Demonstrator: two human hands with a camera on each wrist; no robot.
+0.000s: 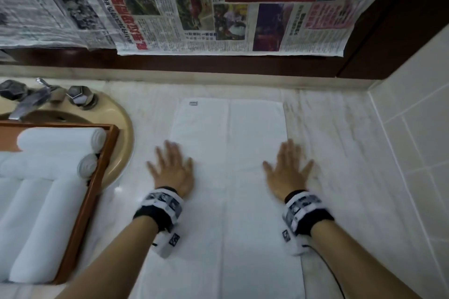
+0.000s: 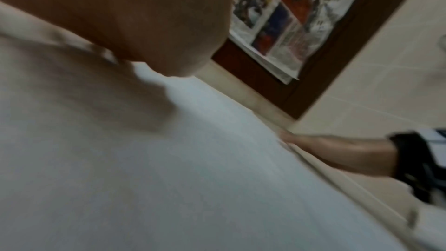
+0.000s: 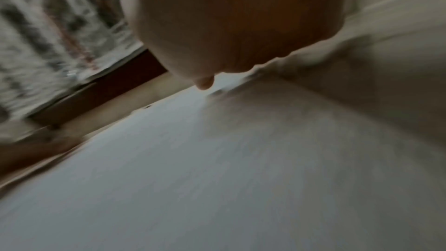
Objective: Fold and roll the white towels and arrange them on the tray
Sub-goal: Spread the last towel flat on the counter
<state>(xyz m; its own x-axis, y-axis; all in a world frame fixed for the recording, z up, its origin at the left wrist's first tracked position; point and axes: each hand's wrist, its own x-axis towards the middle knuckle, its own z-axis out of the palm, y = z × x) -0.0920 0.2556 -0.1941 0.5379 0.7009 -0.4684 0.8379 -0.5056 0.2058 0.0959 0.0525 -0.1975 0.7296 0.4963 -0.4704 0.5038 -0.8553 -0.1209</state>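
Flat hands (image 1: 173, 170) on towel (image 1: 228, 177)

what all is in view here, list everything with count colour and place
flat towel: one, white, spread on the counter, centre
rolled towels: at least four, white, in the tray
tray: one, brown wood, left, over the basin
basin: one, beige, far left
tap: one, chrome, behind the basin
counter: one, pale marble
newspaper: several sheets, hanging on the back wall
wrist bands: two, black and white
left hand: flat on the towel
right hand: flat at the towel's right edge
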